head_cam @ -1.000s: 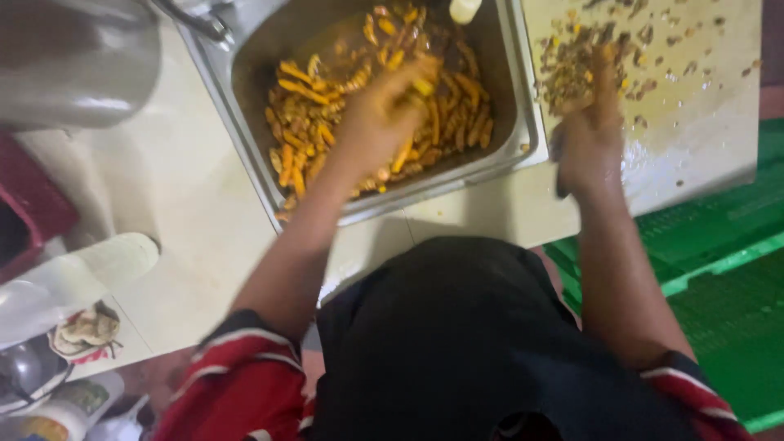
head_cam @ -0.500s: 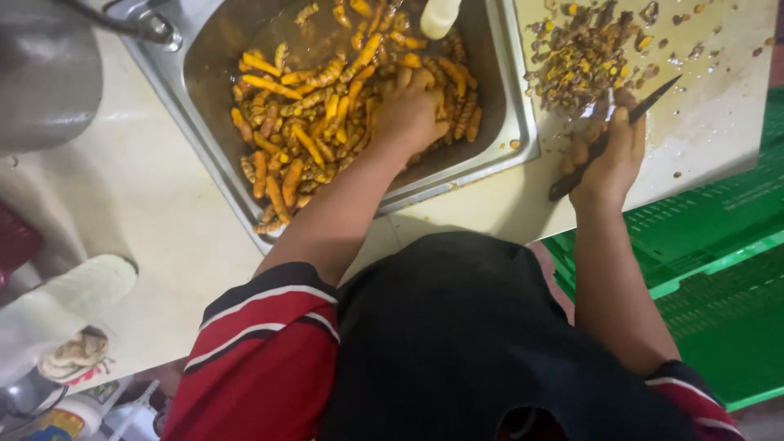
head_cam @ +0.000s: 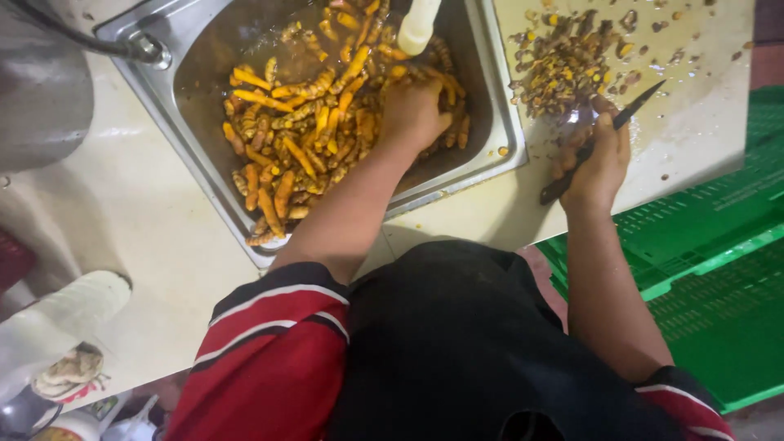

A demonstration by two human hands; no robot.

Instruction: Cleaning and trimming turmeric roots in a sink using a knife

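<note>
My left hand [head_cam: 414,112] reaches into a steel sink [head_cam: 490,90] and presses down among many orange turmeric roots [head_cam: 294,147]; its fingers are curled, and whether they grip a root is hidden. My right hand [head_cam: 599,157] rests on the pale counter [head_cam: 686,131] to the right of the sink, shut on a dark knife [head_cam: 600,139] whose blade points up and right. Just above that hand lies a pile of brown and yellow trimmings [head_cam: 563,61].
A white plastic bottle [head_cam: 418,24] stands in the sink's far side. A tap [head_cam: 139,45] and a large steel pot [head_cam: 41,90] are at the upper left. Green plastic crates [head_cam: 702,278] sit below the counter's right end. Jars and a white roll lie at the lower left.
My left hand has slid right through the roots in the sink. My right hand has come down from the trimmings pile, and the knife in it now shows plainly.
</note>
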